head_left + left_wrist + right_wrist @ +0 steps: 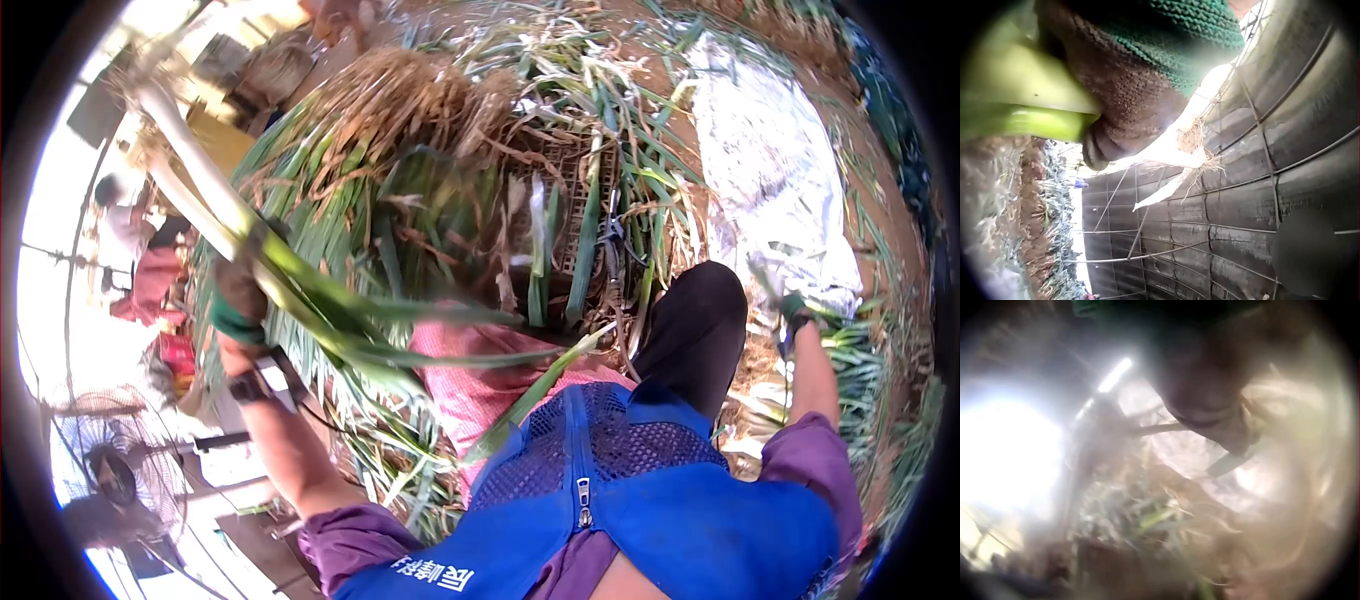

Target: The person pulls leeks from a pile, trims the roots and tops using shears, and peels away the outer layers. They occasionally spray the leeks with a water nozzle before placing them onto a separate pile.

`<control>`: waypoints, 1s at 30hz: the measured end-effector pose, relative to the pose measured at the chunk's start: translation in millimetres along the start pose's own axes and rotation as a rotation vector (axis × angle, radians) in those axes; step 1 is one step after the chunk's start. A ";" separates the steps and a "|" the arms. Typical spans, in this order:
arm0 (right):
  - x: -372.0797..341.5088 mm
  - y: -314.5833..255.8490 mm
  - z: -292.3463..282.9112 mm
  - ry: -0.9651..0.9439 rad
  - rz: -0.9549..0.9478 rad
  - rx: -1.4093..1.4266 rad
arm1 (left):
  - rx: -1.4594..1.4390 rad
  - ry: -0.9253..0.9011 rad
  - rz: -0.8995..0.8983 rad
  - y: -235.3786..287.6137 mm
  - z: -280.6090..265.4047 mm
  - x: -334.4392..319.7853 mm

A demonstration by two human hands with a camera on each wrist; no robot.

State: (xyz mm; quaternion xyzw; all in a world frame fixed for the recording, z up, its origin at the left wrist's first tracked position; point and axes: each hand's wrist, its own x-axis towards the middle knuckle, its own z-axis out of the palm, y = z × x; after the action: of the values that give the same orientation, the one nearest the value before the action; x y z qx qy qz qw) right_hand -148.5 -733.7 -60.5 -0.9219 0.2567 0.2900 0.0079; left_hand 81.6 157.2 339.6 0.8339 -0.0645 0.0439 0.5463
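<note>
In the head view my gloved left hand [240, 290] grips long green onions [235, 215] by their stalks, white root ends up at the left and green leaves trailing across toward my lap. The left wrist view shows the brown palm and green knit of the glove [1129, 94] around a thick pale-green stalk [1029, 119], with stringy roots [1200, 164] beyond it. Out to the right, my gloved right hand [797, 312] has curled fingers around a thin, flat strip [1229, 464]; blur leaves its kind something I cannot tell.
A heap of green onions with dry roots [400, 95] lies ahead of my knees, beside a slatted crate [585, 215]. A white sheet [765, 150] spreads on the ground at right, more onions [865, 390] near it. At left stand a fan [115, 475] and, farther back, a person [125, 225].
</note>
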 end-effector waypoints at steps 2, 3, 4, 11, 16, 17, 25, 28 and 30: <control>-5.4 -26.3 -32.4 0.077 0.006 0.067 | -0.200 0.033 0.163 -2.0 -39.1 19.8; 2.9 -41.7 -53.8 0.173 -0.029 0.125 | -0.140 0.066 0.201 6.7 -54.6 26.8; 16.6 -59.1 -81.3 0.288 -0.091 0.198 | 0.007 0.113 0.253 22.5 -63.4 32.2; 6.9 -291.2 -334.0 1.023 -0.962 0.633 | 0.802 0.327 0.828 108.8 -55.8 29.2; -211.8 -456.5 -429.1 1.260 -1.609 0.670 | 0.857 0.301 0.889 147.3 -22.1 15.2; -251.8 -455.3 -426.7 1.564 -1.561 0.420 | 0.641 0.211 0.861 157.3 2.0 13.8; -315.8 -379.3 -381.7 1.887 -1.279 -0.402 | 0.341 -0.318 0.767 113.4 250.8 19.5; -288.9 -313.3 -358.5 1.712 -1.188 -0.428 | 0.299 -0.575 0.759 117.2 336.0 -15.3; -292.7 -270.1 -337.6 1.639 -1.055 -0.518 | 0.192 -0.603 0.774 116.0 375.5 -38.6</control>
State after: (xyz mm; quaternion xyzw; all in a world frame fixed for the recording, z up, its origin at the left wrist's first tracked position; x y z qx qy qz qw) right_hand -45.2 -417.2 341.7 -0.8062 -0.3287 -0.4270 -0.2441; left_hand 26.4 -230.6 289.2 0.7710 -0.5198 0.0062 0.3679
